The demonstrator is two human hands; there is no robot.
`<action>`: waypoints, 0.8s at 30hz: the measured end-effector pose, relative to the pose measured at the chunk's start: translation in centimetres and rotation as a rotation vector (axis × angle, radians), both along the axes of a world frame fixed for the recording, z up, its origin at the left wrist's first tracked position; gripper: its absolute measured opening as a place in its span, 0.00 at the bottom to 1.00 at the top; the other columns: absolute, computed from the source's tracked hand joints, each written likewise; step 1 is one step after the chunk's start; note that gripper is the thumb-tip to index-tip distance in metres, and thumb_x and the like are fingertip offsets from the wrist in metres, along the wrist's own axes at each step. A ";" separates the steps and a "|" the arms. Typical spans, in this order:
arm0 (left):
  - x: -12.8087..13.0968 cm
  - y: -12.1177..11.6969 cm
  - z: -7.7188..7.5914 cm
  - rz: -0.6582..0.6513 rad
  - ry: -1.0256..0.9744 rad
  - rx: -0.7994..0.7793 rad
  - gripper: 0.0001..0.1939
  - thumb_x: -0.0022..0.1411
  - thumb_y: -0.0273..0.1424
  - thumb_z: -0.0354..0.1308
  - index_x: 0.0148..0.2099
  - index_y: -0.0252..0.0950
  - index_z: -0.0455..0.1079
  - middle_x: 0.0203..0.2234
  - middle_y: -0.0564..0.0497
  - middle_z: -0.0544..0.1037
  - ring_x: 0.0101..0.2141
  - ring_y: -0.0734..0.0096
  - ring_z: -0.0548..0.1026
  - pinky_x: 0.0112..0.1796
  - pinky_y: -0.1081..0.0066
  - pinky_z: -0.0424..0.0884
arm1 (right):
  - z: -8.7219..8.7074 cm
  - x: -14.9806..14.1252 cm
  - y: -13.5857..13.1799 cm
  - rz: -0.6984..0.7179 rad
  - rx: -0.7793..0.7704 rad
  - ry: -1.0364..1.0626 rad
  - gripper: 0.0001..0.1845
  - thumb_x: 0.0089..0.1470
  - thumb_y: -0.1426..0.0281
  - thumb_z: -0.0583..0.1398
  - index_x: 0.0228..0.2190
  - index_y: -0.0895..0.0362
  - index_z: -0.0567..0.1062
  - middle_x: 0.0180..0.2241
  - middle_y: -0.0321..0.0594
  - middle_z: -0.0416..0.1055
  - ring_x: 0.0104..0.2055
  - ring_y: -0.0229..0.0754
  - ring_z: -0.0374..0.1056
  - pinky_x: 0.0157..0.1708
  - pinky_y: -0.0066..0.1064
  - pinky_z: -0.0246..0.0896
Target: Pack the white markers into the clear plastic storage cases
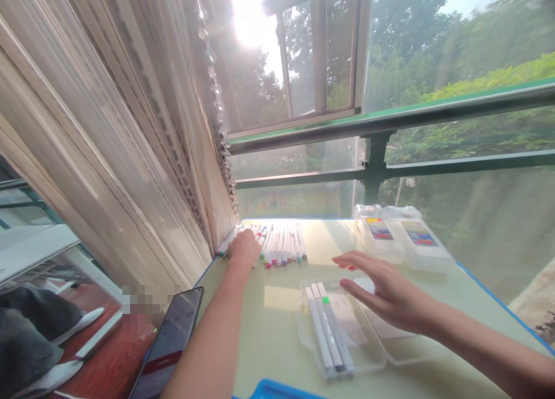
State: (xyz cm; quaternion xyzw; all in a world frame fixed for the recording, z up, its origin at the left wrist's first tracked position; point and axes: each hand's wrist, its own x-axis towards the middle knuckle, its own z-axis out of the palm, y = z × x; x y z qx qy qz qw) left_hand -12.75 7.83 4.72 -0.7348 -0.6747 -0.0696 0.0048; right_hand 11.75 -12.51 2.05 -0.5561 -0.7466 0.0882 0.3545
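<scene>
On a smooth, pale-yellow, blue-edged table (pixel 269 347) lies an open, shallow clear-plastic case (pixel 364 355) holding slim white stick-shaped markers (pixel 326 329), one green-ended. Beyond the case and to its left, slender white markers with coloured ends (pixel 284 246) form a row; the left hand (pixel 245 247) bends over them, its fingertips hidden, so its grip cannot be told. Over the case's right side the right hand (pixel 381 286) hangs loosely open, nothing visibly held. Nearer than the case, a glossy blue object (pixel 281 391) is cut off.

Sunlight (pixel 249 26) floods the window (pixel 319 52) — pale curtain (pixel 117 110) alongside.
</scene>
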 end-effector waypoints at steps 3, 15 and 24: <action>0.0 0.0 0.0 0.000 0.001 -0.019 0.15 0.59 0.30 0.55 0.48 0.34 0.75 0.45 0.35 0.80 0.49 0.53 0.78 0.44 0.65 0.71 | 0.0 0.1 0.0 0.001 -0.005 -0.005 0.17 0.63 0.61 0.56 0.50 0.53 0.72 0.48 0.49 0.76 0.50 0.53 0.74 0.50 0.48 0.70; 0.6 -0.8 -0.1 -0.010 -0.010 0.011 0.16 0.61 0.25 0.51 0.48 0.30 0.76 0.45 0.30 0.79 0.50 0.50 0.77 0.48 0.60 0.70 | 1.2 -1.3 1.6 -0.010 -0.154 0.139 0.16 0.63 0.61 0.55 0.47 0.55 0.74 0.43 0.47 0.78 0.43 0.48 0.76 0.43 0.43 0.73; 0.6 -1.1 0.4 -0.055 -0.107 0.056 0.19 0.64 0.28 0.49 0.52 0.25 0.72 0.46 0.26 0.76 0.47 0.45 0.78 0.43 0.60 0.71 | 3.1 -3.4 8.5 -0.079 -0.135 0.222 0.14 0.58 0.65 0.58 0.43 0.58 0.77 0.38 0.46 0.79 0.40 0.47 0.76 0.39 0.37 0.70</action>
